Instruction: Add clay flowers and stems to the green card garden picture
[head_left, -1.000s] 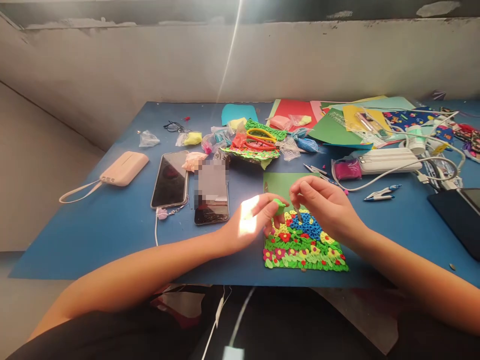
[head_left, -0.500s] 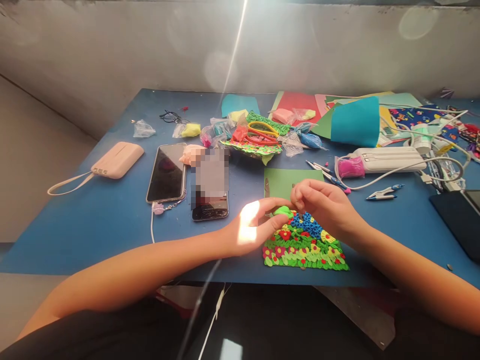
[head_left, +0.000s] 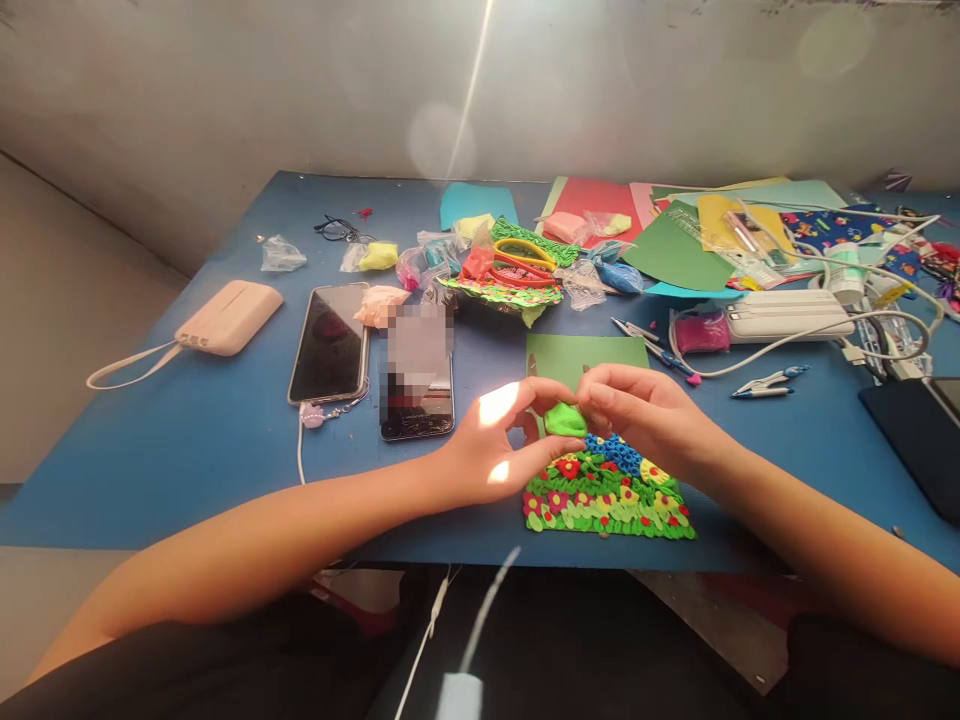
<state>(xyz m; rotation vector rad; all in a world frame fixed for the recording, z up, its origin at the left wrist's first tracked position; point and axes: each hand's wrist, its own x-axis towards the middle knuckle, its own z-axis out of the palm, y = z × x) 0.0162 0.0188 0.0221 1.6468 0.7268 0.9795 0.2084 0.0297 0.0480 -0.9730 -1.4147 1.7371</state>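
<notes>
My left hand (head_left: 499, 440) holds a lump of green clay (head_left: 564, 419) between thumb and fingers, just above the green card (head_left: 585, 357). My right hand (head_left: 645, 412) pinches at the same lump from the right, fingers closed on it. Both hands hover over the clay picture (head_left: 607, 495), a relief of red, yellow and pink flowers on green with a blue patch, lying near the table's front edge.
On the blue table (head_left: 187, 440) lie two phones (head_left: 330, 342) (head_left: 417, 392), a pink power bank (head_left: 225, 317), scissors (head_left: 517, 262) on bagged clay lumps, coloured paper sheets (head_left: 675, 255), a white power bank (head_left: 787, 315) with cables, blue-tipped tools (head_left: 765, 384) and a dark tablet (head_left: 919, 435).
The green clay lump has risen a little and my right fingers have closed onto it. A teal sheet lifted at the back right half a second ago lies flat again.
</notes>
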